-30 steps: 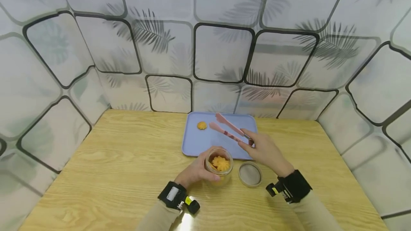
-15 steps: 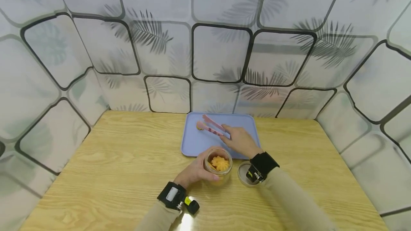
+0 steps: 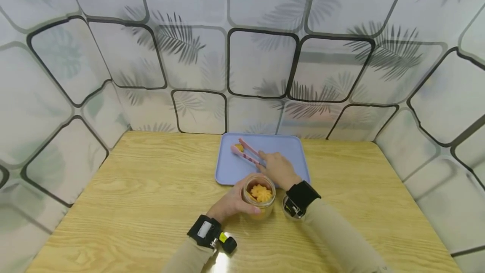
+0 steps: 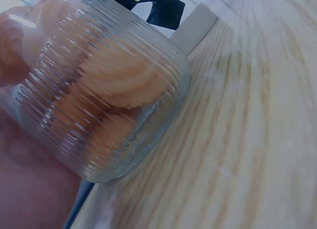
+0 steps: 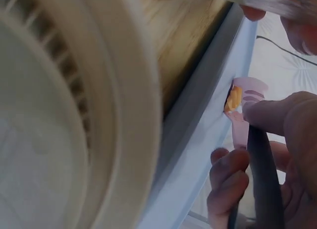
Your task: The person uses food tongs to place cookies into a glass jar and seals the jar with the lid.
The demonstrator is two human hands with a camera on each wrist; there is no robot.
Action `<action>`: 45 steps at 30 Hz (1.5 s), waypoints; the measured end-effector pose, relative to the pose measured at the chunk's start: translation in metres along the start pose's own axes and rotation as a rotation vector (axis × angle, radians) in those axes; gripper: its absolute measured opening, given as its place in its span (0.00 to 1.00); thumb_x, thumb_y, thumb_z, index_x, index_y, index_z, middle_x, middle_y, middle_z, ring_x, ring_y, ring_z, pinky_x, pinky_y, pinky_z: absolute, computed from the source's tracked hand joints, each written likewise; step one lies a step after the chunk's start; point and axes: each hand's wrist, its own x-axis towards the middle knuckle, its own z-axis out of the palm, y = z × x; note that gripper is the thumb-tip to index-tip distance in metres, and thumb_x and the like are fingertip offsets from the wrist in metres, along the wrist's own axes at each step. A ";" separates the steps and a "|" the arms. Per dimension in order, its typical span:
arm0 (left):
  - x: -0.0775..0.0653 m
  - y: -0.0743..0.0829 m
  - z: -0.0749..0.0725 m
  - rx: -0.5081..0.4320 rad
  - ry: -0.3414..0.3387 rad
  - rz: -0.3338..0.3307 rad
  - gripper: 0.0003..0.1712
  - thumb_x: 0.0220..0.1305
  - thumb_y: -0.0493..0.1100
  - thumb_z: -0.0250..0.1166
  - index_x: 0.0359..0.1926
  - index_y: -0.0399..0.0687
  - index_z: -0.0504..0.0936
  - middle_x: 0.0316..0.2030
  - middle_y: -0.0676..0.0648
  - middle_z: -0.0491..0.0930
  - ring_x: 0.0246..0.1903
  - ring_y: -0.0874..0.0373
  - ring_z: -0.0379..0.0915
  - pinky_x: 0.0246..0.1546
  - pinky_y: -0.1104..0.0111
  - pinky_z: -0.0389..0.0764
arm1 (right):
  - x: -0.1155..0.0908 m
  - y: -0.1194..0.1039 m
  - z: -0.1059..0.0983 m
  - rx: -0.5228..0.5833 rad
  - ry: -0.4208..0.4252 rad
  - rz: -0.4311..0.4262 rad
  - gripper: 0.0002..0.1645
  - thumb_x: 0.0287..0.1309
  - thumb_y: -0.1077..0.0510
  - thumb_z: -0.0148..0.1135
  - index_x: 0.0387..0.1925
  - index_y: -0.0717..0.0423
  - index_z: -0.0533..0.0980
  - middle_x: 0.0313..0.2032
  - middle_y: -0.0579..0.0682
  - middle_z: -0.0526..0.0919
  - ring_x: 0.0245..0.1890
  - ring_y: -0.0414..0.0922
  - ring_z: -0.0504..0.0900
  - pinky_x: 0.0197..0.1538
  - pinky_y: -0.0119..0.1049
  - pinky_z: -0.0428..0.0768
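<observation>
With curled fingers my left hand [image 3: 236, 199] holds a ribbed glass jar [image 4: 114, 90] standing on the table, several orange cookies [image 3: 260, 193] inside it. Over the blue tray [image 3: 226, 174], my right hand [image 3: 279, 168] grips pink tongs [image 3: 247, 150] by their arms. The tong tips lie on either side of a single cookie [image 5: 233, 99] near the tray's far left; whether both tips touch it I cannot tell. Just right of the jar lies its round lid [image 5: 133, 115], mostly covered by my right wrist in the head view.
The wooden table [image 3: 151, 188] stretches left and right of the tray. A patterned curtain [image 3: 261, 62] encloses its back and sides. Wrist cameras with black straps [image 3: 204, 231] sit on both arms.
My right hand has moved left and forward with the tongs, from right of the cookie until the tips reached around it. The left hand and jar have stayed in place.
</observation>
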 end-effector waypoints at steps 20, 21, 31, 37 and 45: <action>0.001 0.002 -0.002 0.039 0.001 0.008 0.46 0.51 0.45 0.79 0.69 0.43 0.68 0.62 0.44 0.75 0.63 0.54 0.69 0.71 0.65 0.66 | -0.021 0.005 -0.011 0.057 0.049 -0.056 0.19 0.70 0.57 0.62 0.59 0.56 0.80 0.36 0.58 0.86 0.25 0.45 0.76 0.26 0.36 0.71; 0.001 0.002 -0.003 0.041 0.000 0.012 0.45 0.51 0.45 0.79 0.69 0.43 0.69 0.62 0.44 0.76 0.63 0.54 0.69 0.71 0.65 0.65 | -0.023 0.007 -0.013 0.076 0.052 -0.053 0.20 0.70 0.57 0.62 0.60 0.57 0.79 0.37 0.57 0.86 0.24 0.44 0.74 0.25 0.35 0.69; -0.003 0.000 -0.001 0.035 0.002 0.038 0.43 0.52 0.43 0.79 0.67 0.38 0.70 0.60 0.44 0.77 0.63 0.56 0.70 0.71 0.67 0.65 | -0.062 0.027 -0.035 0.265 0.112 -0.086 0.27 0.70 0.59 0.61 0.66 0.64 0.74 0.24 0.49 0.76 0.19 0.39 0.63 0.23 0.30 0.59; 0.000 -0.002 0.001 0.027 -0.017 0.054 0.40 0.53 0.43 0.79 0.64 0.38 0.73 0.60 0.36 0.75 0.62 0.53 0.69 0.72 0.64 0.63 | -0.094 0.038 -0.051 0.359 0.139 -0.098 0.27 0.70 0.58 0.61 0.66 0.65 0.73 0.15 0.40 0.62 0.15 0.33 0.56 0.21 0.27 0.58; 0.002 -0.002 0.001 0.039 -0.014 0.059 0.40 0.53 0.43 0.79 0.65 0.38 0.72 0.60 0.34 0.75 0.63 0.55 0.69 0.73 0.66 0.62 | -0.132 0.035 -0.077 0.416 0.168 -0.144 0.26 0.70 0.54 0.62 0.65 0.61 0.75 0.14 0.34 0.67 0.13 0.29 0.53 0.18 0.27 0.60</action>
